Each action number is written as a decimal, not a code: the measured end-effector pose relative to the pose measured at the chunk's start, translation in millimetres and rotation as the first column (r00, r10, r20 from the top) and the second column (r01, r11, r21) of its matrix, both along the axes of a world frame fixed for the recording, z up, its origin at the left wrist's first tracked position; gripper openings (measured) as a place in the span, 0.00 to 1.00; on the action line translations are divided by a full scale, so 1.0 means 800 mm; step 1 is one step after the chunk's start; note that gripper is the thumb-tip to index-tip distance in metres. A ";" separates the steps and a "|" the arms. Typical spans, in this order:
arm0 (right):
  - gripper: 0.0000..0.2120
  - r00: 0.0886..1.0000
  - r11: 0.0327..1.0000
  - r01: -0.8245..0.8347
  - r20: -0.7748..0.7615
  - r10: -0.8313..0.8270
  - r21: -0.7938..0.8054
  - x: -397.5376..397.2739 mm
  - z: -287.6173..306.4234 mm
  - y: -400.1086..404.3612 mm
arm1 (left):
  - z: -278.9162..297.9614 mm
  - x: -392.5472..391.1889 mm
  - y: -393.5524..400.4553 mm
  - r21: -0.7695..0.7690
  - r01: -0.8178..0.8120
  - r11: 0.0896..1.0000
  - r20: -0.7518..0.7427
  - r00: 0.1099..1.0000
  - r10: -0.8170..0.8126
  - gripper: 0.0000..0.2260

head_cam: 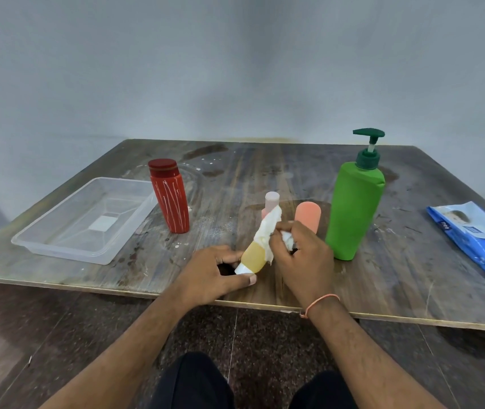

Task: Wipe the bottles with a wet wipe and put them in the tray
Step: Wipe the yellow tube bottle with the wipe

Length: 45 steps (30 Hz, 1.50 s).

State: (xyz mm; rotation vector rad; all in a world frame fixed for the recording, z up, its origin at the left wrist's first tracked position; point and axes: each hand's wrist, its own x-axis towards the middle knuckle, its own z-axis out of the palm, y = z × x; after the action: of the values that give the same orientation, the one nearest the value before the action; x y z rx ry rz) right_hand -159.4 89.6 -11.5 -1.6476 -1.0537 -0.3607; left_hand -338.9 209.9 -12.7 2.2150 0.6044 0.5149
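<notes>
My left hand (214,270) grips the white-capped lower end of a small yellow bottle (253,258), held tilted near the table's front edge. My right hand (300,255) holds a white wet wipe (268,228) wrapped around the bottle's upper part. Behind them stand a pink bottle (271,200) and an orange bottle (307,215). A tall green pump bottle (353,208) stands to the right and a red bottle (170,199) to the left. The clear plastic tray (43,240) at the left holds nothing.
A blue pack of wet wipes (477,240) lies at the table's right edge. The worn wooden table (235,172) stands against a grey wall. My knees show below the front edge.
</notes>
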 end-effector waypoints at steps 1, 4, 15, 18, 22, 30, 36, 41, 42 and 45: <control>0.06 1.000 1.000 0.007 -0.026 -0.007 0.005 0.002 0.000 0.001 | 0.000 0.000 0.000 0.003 -0.002 1.000 -0.002 1.000 0.002 0.20; 0.07 0.995 0.996 -0.089 -0.050 0.089 0.001 0.006 -0.001 0.001 | -0.001 -0.001 0.000 0.011 -0.001 1.000 -0.005 1.000 0.001 0.19; 0.06 0.919 0.951 -0.268 0.256 0.300 -0.152 -0.010 -0.012 -0.004 | -0.002 0.002 0.003 -0.013 0.015 1.000 0.008 1.000 -0.014 0.14; 0.08 0.965 0.991 -0.122 0.225 0.132 -0.058 -0.008 -0.006 -0.002 | -0.002 0.003 0.006 0.007 0.007 1.000 -0.005 1.000 -0.007 0.17; 0.09 0.997 1.000 0.003 0.080 -0.002 -0.009 0.001 -0.002 0.000 | -0.002 0.001 0.004 0.003 0.010 1.000 -0.007 1.000 -0.010 0.20; 0.07 0.926 0.918 -0.358 0.061 0.372 -0.170 -0.008 -0.008 -0.004 | -0.001 0.001 0.004 -0.081 -0.018 0.997 0.012 1.000 0.019 0.10; 0.07 0.976 0.983 -0.162 0.135 0.173 -0.092 -0.008 -0.005 -0.004 | 0.006 -0.002 0.002 -0.122 0.026 0.992 0.036 0.999 -0.022 0.14; 0.06 0.997 0.998 0.003 -0.081 -0.008 -0.064 0.009 -0.002 0.002 | 0.006 -0.006 0.000 -0.087 0.030 0.996 0.019 0.999 -0.028 0.16; 0.06 0.995 0.997 -0.008 -0.095 0.001 -0.080 0.010 -0.002 0.002 | 0.007 -0.006 -0.001 -0.092 0.028 0.995 0.022 0.999 -0.026 0.16; 0.06 0.987 0.981 -0.143 -0.093 0.132 -0.133 0.007 -0.002 0.001 | 0.010 -0.006 -0.002 -0.138 0.011 0.990 0.055 0.998 -0.003 0.14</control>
State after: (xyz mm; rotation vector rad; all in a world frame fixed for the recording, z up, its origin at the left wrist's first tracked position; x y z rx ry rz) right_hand -153.5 90.8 -13.3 -1.6865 -1.1434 -0.1283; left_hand -344.1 208.3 -4.9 2.0656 0.5858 0.5126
